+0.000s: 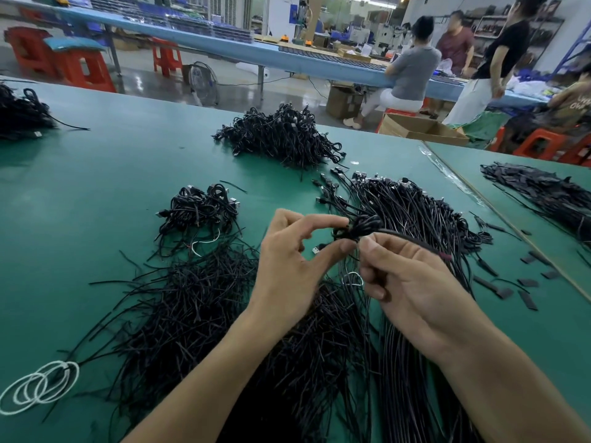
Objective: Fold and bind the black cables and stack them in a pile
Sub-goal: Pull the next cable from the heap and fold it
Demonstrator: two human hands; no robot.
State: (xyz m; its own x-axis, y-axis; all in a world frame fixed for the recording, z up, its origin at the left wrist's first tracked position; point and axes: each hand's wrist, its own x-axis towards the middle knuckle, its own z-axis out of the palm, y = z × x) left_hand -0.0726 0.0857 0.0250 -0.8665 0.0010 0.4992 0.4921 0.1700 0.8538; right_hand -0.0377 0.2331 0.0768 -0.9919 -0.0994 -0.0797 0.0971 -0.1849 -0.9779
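A folded black cable [358, 228] hangs above the green table [112, 161], held between both hands. My left hand [287, 263] pinches it with index finger and thumb. My right hand [406, 282] grips its right side, fingers curled, and a black strand runs off past its knuckles. A small pile of bound cables [198, 209] lies to the left. A bigger pile of bound cables [281, 135] sits farther back. Loose straight cables [412, 212] spread out on the right under my hands. A heap of thin black ties [179, 302] lies at the lower left.
White string loops [38, 388] rest near the front left edge. Another cable heap [19, 113] is at the far left. Flat black strips [543, 193] lie on the adjoining table on the right. Several people stand or sit at a blue bench behind.
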